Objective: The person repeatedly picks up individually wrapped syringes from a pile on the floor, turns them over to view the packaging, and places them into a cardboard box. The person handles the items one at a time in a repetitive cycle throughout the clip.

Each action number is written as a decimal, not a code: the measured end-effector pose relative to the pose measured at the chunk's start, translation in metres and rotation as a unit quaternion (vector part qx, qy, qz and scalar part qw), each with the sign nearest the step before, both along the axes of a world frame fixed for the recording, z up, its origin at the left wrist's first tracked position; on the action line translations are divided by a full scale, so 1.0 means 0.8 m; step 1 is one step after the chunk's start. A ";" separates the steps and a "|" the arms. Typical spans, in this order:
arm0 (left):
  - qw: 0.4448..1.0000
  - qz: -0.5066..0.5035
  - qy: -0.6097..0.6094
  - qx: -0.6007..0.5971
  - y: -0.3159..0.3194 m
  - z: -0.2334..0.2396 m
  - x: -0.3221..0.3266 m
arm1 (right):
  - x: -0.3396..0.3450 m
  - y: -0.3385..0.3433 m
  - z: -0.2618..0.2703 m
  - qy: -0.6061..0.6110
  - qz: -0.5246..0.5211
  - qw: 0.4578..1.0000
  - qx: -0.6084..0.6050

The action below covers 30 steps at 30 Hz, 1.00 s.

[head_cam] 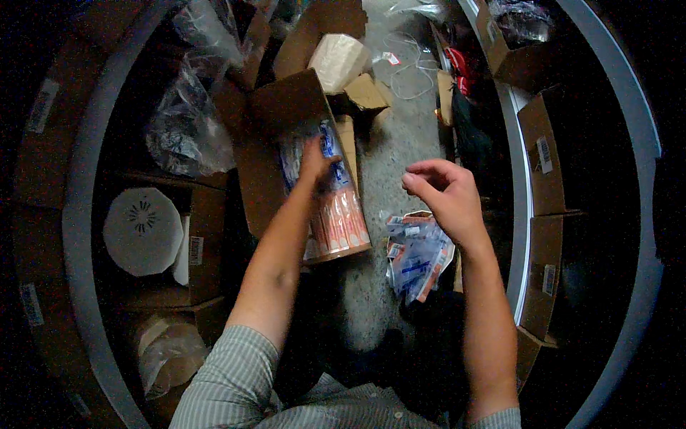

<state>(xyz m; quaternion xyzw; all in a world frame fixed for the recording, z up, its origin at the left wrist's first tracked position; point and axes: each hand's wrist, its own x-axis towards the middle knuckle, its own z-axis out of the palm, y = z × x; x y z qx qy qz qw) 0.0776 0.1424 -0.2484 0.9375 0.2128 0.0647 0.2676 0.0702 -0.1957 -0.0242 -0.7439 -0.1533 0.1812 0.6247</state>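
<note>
My left hand (318, 160) reaches into a long cardboard box (284, 102), over clear plastic packets with blue print (336, 161). Blur and the dark interior hide whether its fingers grip a packet. At the near end of the box, pink-and-white packets (338, 222) stand side by side in clear wrap. To the right of the box, my right hand (447, 195) is raised with nothing visible in it. Its fingers are curled and the thumb tip meets the index finger. Below that hand lies a heap of clear plastic bags with orange and blue print (418, 257).
Shelves with cardboard boxes run along both sides, the right edged by a metal rail (520, 204). A white many-sided object with slots (142, 230) sits at left, below crumpled clear plastic (187, 123). A cream many-sided container (337, 61) and clear strapping (412, 69) are ahead on the concrete floor (399, 123).
</note>
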 end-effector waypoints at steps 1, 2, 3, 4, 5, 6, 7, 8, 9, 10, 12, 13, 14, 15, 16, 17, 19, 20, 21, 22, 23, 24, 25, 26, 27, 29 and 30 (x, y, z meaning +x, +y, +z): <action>1.000 0.001 -0.001 0.000 -0.003 0.003 0.000 | -0.001 -0.001 0.005 0.012 0.000 1.000 -0.003; 1.000 0.003 -0.002 0.001 -0.004 0.007 -0.002 | -0.001 -0.002 0.007 0.023 -0.001 1.000 -0.005; 1.000 0.003 -0.007 0.010 -0.014 0.013 -0.002 | -0.002 -0.007 0.004 0.012 -0.005 1.000 0.005; 1.000 0.004 -0.013 0.022 -0.018 0.020 -0.001 | 0.000 -0.009 -0.004 -0.002 -0.008 1.000 0.018; 0.999 0.005 -0.020 0.036 -0.018 0.030 -0.001 | 0.002 -0.012 -0.006 -0.016 -0.011 0.999 0.032; 0.993 0.037 -0.110 -0.008 0.067 0.004 -0.022 | -0.003 0.014 0.008 -0.045 0.014 0.997 0.058; 0.995 0.033 -0.084 -0.050 0.015 0.035 -0.002 | 0.003 -0.005 -0.005 -0.041 -0.014 0.998 0.037; 0.990 0.065 -0.115 -0.044 -0.015 0.072 0.001 | 0.006 -0.015 -0.009 -0.039 -0.026 0.998 0.033; 0.985 0.082 -0.134 -0.074 -0.022 0.106 -0.003 | 0.008 -0.017 -0.008 -0.040 -0.025 0.998 0.041; 0.974 0.075 -0.206 -0.063 0.002 0.112 -0.008 | 0.009 -0.011 -0.002 -0.052 -0.017 0.997 0.056; 0.950 0.063 -0.305 -0.031 -0.067 0.185 -0.017 | 0.015 -0.027 -0.008 -0.053 -0.041 0.995 0.077; 0.938 0.054 -0.340 -0.030 -0.097 0.221 -0.025 | 0.018 -0.030 -0.010 -0.057 -0.049 0.993 0.094; 0.939 -0.012 -0.342 -0.023 -0.133 0.247 -0.034 | 0.022 -0.033 -0.017 -0.062 -0.065 0.990 0.110; 0.937 -0.074 -0.343 -0.007 -0.162 0.268 -0.049 | 0.023 -0.032 -0.014 -0.058 -0.061 0.990 0.112; 0.933 -0.169 -0.317 0.000 -0.193 0.269 -0.066 | 0.018 -0.034 -0.013 -0.058 -0.065 0.991 0.105; 0.922 -0.261 -0.286 0.015 -0.221 0.271 -0.084 | 0.018 -0.036 -0.011 -0.055 -0.065 0.991 0.105; 0.875 -0.435 -0.167 0.134 -0.263 0.246 -0.114 | 0.020 -0.040 -0.017 -0.082 -0.082 0.987 0.112; 0.881 -0.435 -0.050 0.180 -0.277 0.222 -0.126 | 0.018 -0.039 -0.020 -0.094 -0.085 0.985 0.118; 0.874 -0.429 0.068 0.220 -0.283 0.194 -0.133 | 0.014 -0.041 -0.019 -0.093 -0.085 0.986 0.108; 0.865 -0.426 0.105 0.243 -0.282 0.173 -0.136 | 0.011 -0.044 -0.016 -0.091 -0.085 0.987 0.099; 0.855 -0.423 0.142 0.264 -0.281 0.155 -0.136 | 0.009 -0.047 -0.011 -0.089 -0.084 0.989 0.089; 0.844 -0.418 0.178 0.284 -0.280 0.139 -0.138 | 0.004 -0.051 -0.010 -0.076 -0.082 0.989 0.094; 0.851 -0.408 0.186 0.273 -0.281 0.131 -0.137 | -0.001 -0.056 -0.007 -0.064 -0.083 0.990 0.099; 0.858 -0.396 0.193 0.263 -0.278 0.123 -0.137 | -0.003 -0.061 -0.004 -0.052 -0.083 0.990 0.104; 0.864 -0.385 0.200 0.254 -0.275 0.119 -0.136 | -0.002 -0.064 -0.003 -0.054 -0.086 0.989 0.109; 0.874 -0.379 0.175 0.249 -0.274 0.110 -0.135 | 0.001 -0.068 -0.001 -0.058 -0.090 0.987 0.120; 0.873 -0.376 0.185 0.249 -0.275 0.110 -0.134 | 0.004 -0.070 -0.001 -0.062 -0.093 0.986 0.121</action>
